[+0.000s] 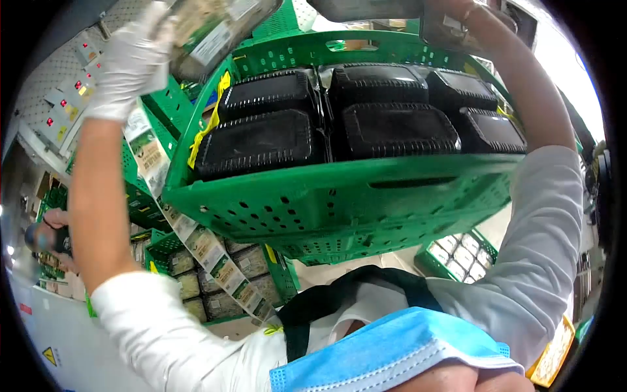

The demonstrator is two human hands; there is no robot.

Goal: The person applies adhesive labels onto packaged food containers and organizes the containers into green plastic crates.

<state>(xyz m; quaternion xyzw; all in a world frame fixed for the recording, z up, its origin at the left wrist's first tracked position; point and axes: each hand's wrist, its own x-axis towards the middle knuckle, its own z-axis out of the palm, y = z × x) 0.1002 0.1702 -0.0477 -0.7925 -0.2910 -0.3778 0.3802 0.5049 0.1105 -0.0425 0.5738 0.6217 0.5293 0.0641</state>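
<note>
My left hand (134,62), in a white glove, is raised at the upper left with its fingers on a clear package with a printed label (212,40). At the top right my right hand (450,10) is partly cut off by the frame edge, at a clear-and-dark plastic tray (450,32). Between my arms stands a green perforated crate (339,199) holding several black lidded trays (400,129) in two rows. Another dark tray (366,8) shows at the top edge, beyond the crate.
A long strip of printed labels (212,251) hangs left of the crate. Lower green crates with packed trays (215,304) and white-topped packs (464,255) stand below. A panel with red lights (65,103) is at the upper left; another person (55,238) is at the far left.
</note>
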